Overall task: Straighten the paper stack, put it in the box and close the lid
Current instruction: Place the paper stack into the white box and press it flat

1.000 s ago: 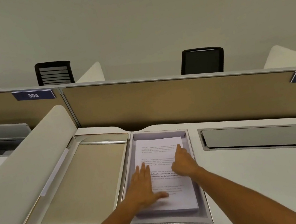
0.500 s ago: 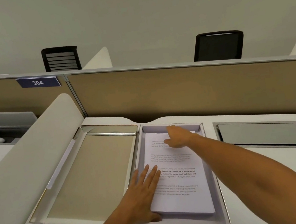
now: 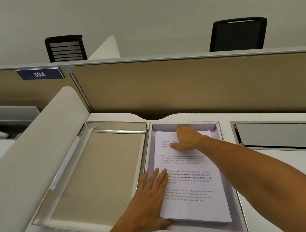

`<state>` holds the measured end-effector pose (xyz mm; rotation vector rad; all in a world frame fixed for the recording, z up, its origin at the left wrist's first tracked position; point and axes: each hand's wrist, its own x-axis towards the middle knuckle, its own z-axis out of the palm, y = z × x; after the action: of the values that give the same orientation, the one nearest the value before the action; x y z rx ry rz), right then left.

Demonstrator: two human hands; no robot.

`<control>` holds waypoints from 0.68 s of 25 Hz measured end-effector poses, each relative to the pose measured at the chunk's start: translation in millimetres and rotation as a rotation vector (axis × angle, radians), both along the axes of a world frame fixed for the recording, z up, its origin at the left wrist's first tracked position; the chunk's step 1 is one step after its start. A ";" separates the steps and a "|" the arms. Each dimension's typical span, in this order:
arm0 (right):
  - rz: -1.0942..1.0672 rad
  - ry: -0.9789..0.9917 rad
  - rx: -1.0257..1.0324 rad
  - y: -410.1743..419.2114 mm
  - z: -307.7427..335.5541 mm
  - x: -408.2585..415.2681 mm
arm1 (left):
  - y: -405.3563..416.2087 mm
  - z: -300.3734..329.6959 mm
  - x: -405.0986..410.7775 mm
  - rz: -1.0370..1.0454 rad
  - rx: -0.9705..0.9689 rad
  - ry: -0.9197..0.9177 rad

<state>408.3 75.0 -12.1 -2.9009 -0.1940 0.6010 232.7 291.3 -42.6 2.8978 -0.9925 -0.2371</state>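
A: Since 0.5 s ago the right hand (image 3: 186,138) has crept a bit farther up the paper stack (image 3: 189,178), now at its far edge; left hand (image 3: 152,197) barely shifted.

B: Hands' state?

A: Both flat, fingers spread, gripping nothing. Left presses the stack's near-left side, right rests on top near the far end.

B: Where's the stack?

A: Already in the box (image 3: 240,212), lying flat, slightly skewed vs. the walls.

B: Handling?

A: Probably heavy-ish as a block, but sheets are slippery & floppy; push at the edges w/ flat palms, don't pinch.

B: Obstacles?

A: Lid (image 3: 97,175) lies open to the left, against the divider (image 3: 25,154). Worktop (image 3: 275,173) hatch (image 3: 290,135) on the right is clear of it.
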 end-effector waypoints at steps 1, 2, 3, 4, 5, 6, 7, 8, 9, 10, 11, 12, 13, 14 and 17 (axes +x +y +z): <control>-0.002 -0.003 -0.007 0.5 0.1 -0.7 | -0.3 0.0 0.0 0.000 -0.003 0.000; -0.005 -0.007 -0.009 1.3 -0.8 -0.4 | -0.5 0.7 -0.2 0.000 -0.006 0.000; -0.008 -0.008 -0.012 1.6 -1.6 0.1 | -0.4 0.6 -0.4 -0.001 -0.008 0.005; -0.008 -0.007 -0.014 1.7 -3.1 0.8 | -0.2 0.6 -0.6 -0.001 -0.010 0.011; -0.007 -0.003 -0.016 2.1 -4.5 1.2 | 0.3 -0.2 -0.2 0.002 -0.013 0.016; -0.005 -0.001 -0.017 2.2 -5.9 1.9 | 0.6 -0.4 -0.1 0.005 -0.014 0.015; -0.003 0.007 -0.020 1.9 -5.9 2.2 | 0.1 0.0 0.1 0.010 -0.011 0.012; 0.001 0.015 -0.020 1.1 -5.3 2.8 | -0.6 1.0 -0.1 0.010 -0.001 0.017; 0.003 0.019 -0.014 0.5 -4.0 2.5 | -0.7 3.5 -0.5 0.004 0.007 0.031; 0.002 0.010 -0.003 0.1 -2.2 1.8 | -0.5 7.9 -0.9 -0.003 -0.002 0.052; -0.002 -0.016 0.011 -0.3 0.3 -0.5 | 0.7 11.0 -1.0 -0.012 -0.038 0.055; -0.007 -0.060 0.025 -1.1 2.8 -3.0 | 2.6 13.5 -1.5 -0.012 -0.097 0.026; -0.011 -0.116 0.035 -2.2 5.8 -6.2 | 6.7 13.8 -2.7 0.011 -0.166 -0.028; -0.012 -0.173 0.046 -3.4 9.4 -10.6 | 12.3 13.9 -5.7 0.068 -0.248 -0.110; -0.038 -0.237 0.130 -6.9 19.5 -29.1 | 33.6 9.0 -17.2 0.548 -0.556 -0.396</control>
<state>379.2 68.1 7.4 -2.8350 -0.2003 0.2278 215.5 324.9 -33.6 2.5808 -0.1907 0.5653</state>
